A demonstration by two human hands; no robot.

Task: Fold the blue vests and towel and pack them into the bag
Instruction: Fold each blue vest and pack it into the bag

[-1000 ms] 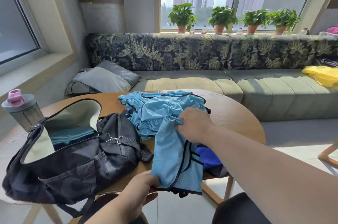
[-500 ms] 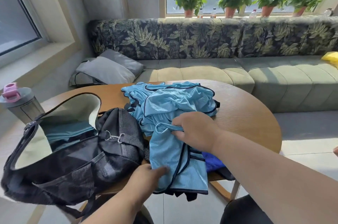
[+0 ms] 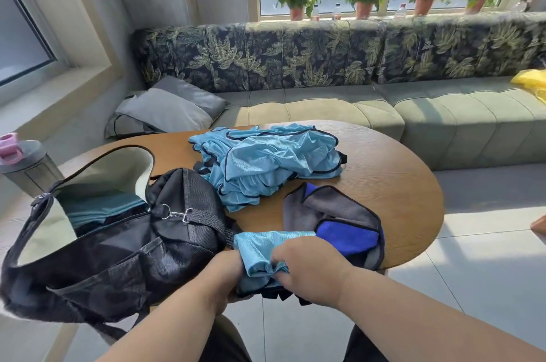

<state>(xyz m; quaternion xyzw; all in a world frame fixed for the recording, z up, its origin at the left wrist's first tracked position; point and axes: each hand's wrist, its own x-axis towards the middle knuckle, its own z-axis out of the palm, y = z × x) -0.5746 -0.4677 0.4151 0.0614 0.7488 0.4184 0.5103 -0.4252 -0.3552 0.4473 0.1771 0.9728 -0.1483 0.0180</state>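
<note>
The round wooden table carries everything, and its near edge is where trouble could start. The black bag slumps over that edge on the left, mouth gaping toward the window, with one light-blue piece already lying inside; the bag looks soft and unsupported, so a push while stuffing cloth in could tip it further off the table or close the opening on itself.

Behind it, toward the sofa, sits the pile of vests, a loose, slippery-looking heap. Dragging one piece out of it could bring its neighbours along and undo any order.

Nearer, at the right, the towel lies crumpled, grey side up with bright blue showing, just beside the hands and partly over the table edge. It may slide off if the cloth next to it is tugged, since the two appear to touch.

Smallest is the single vest being worked. The left hand and the right hand are close together, both clenched on it, bunching the fabric at the table's rim with dark trim hanging below. My judgement is that gathering thin, shiny material this way risks a wad rather than a fold, which would pack badly and leave little room for the rest.
</note>
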